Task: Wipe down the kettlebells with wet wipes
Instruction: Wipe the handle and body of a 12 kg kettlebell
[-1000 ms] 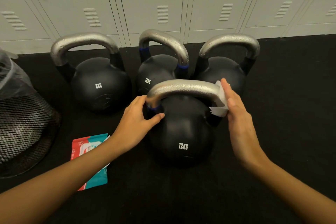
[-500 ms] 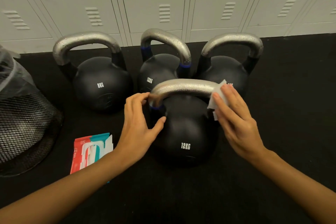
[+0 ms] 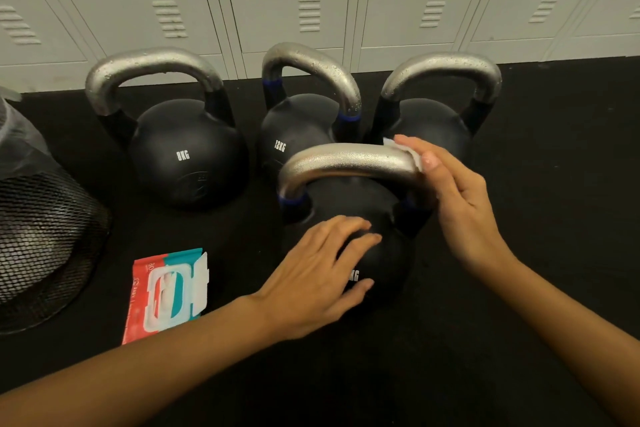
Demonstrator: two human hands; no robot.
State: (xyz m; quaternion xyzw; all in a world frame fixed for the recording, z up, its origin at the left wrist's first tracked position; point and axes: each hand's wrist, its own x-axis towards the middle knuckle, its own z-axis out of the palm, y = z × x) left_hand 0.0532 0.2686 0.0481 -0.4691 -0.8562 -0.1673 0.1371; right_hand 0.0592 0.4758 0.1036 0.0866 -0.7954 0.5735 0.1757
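Wiping the front kettlebell [image 3: 374,218], centre frame on the floor: right hand [image 3: 460,198] pinches a wipe [image 3: 408,151] over the handle's [image 3: 346,161] right bend. Left hand [image 3: 311,274] rests flat on the bell's body, fingers spread, steadying it. Step: handle cleaning. Next likely calls for dragging the wipe leftward along the handle, then over the body. Three other bells wait behind.

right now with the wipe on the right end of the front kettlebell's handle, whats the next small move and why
Probably slide the right hand and its wipe leftward along the front kettlebell's handle. The wipe sits only at the handle's right end, and the left hand rests on the ball, seemingly steadying it.
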